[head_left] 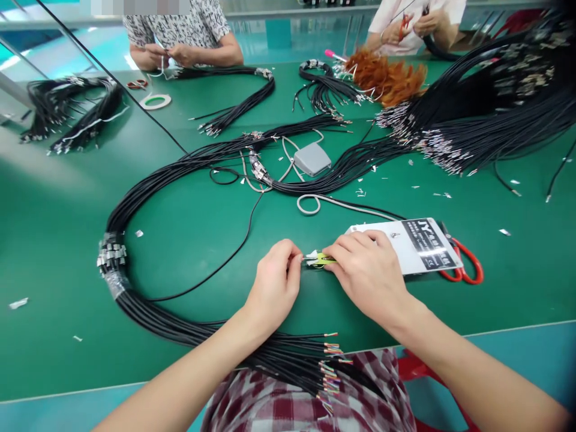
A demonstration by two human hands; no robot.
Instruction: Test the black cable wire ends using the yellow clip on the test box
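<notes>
My left hand (276,285) is closed in a pinch at the table's front middle, on what looks like a thin wire end; most of it is hidden by the fingers. My right hand (366,273) lies over the left end of a white box-shaped device (393,246) with a black "JY" label. Its thumb and forefinger grip a small yellow-green tool (323,259) at that end, close to my left fingertips. A white scrap (311,255) shows there. Beneath my left forearm runs a bundle of black cables (157,318), its stripped ends (332,348) showing coloured wires near my lap.
Red-handled scissors (470,264) lie partly under the device. Behind are a grey box (312,158) with a cord, more black cables (504,138), orange fibres (387,78) and a tape roll (155,101). Two people work across the green table (58,240). White scraps lie scattered.
</notes>
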